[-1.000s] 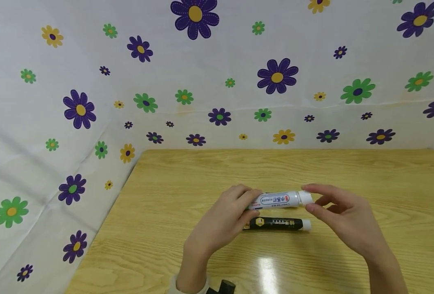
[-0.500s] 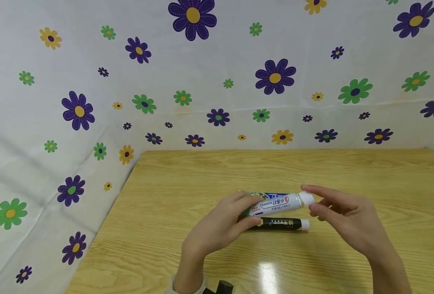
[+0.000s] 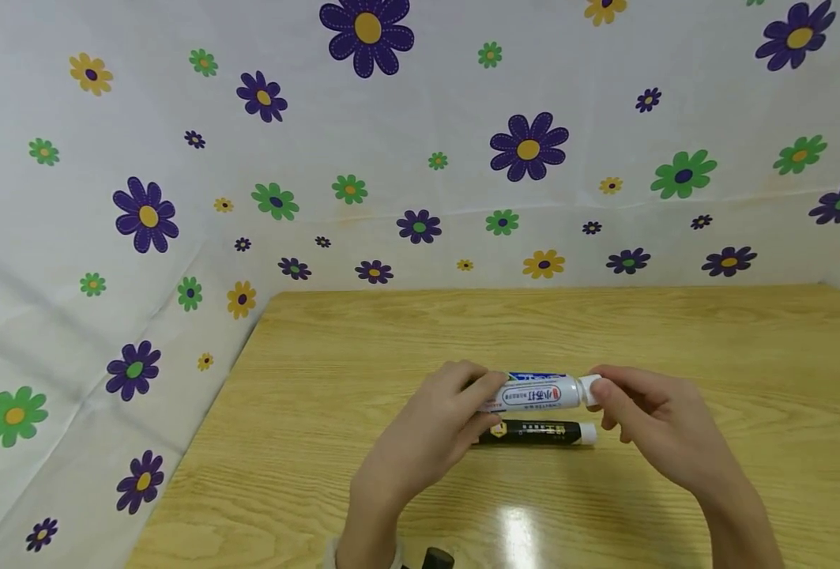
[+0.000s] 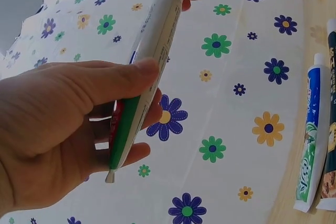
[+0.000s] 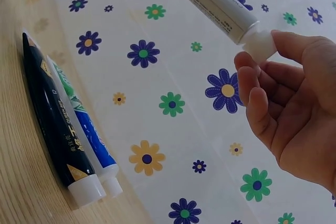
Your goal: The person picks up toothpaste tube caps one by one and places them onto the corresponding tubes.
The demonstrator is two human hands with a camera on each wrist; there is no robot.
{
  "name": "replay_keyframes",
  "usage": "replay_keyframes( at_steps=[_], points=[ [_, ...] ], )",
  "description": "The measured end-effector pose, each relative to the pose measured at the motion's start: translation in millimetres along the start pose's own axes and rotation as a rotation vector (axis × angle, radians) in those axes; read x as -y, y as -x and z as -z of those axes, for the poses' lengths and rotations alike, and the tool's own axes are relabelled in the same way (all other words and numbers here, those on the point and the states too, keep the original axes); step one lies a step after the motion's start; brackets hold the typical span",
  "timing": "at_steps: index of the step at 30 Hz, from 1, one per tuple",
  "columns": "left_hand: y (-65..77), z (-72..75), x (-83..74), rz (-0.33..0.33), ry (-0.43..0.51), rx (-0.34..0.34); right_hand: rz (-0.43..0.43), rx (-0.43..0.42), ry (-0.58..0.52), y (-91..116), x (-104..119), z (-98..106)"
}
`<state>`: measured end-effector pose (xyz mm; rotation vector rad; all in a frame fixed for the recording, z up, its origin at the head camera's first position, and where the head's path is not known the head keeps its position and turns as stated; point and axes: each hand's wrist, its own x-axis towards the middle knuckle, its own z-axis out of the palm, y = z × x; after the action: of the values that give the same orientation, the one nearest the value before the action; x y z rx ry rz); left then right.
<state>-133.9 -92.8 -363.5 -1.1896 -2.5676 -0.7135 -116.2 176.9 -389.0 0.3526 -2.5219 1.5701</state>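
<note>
My left hand (image 3: 434, 435) grips the body of a white toothpaste tube (image 3: 540, 393) near its flat, green-marked end, thumb on one side and fingers on the other. At the tube's other end, thumb and fingers of my right hand (image 3: 661, 423) pinch the white cap (image 5: 261, 45). The tube is held up over the table, cap pointing right in the head view. Below it lies a black toothpaste tube (image 3: 540, 432) with a white cap. A blue and green toothpaste tube (image 4: 310, 135) lies beside the black one; in the head view the white tube mostly covers it.
The tubes lie on a wood-grain table (image 3: 306, 411). White cloth with printed flowers (image 3: 420, 142) hangs behind the table and along its left side. A dark cylindrical piece (image 3: 437, 558) shows by my left wrist at the bottom edge.
My right thumb and fingers have shifted round the cap and now pinch it more closely. The white tube tilted a little, then levelled, uncovering part of the blue and green tube behind it.
</note>
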Motion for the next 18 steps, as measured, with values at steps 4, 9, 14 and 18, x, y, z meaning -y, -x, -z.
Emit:
replay_keyframes(
  at_steps=[4,9,14,18],
  points=[
    [-1.5,-0.1,-4.5,-0.024,-0.117,-0.026,0.002,0.012,-0.025,-0.5,-0.2,-0.3],
    [-3.3,-4.5,-4.9,-0.037,-0.073,-0.013,0.137,0.048,-0.111,-1.0,-3.7,4.0],
    [-3.1,-5.2,-5.5,-0.012,0.056,0.063,0.274,0.079,-0.208,-3.1,-6.0,7.6],
    [-3.4,-5.4,-4.9,0.015,0.182,0.133,0.329,0.101,-0.245,-4.2,-6.4,10.5]
  ],
)
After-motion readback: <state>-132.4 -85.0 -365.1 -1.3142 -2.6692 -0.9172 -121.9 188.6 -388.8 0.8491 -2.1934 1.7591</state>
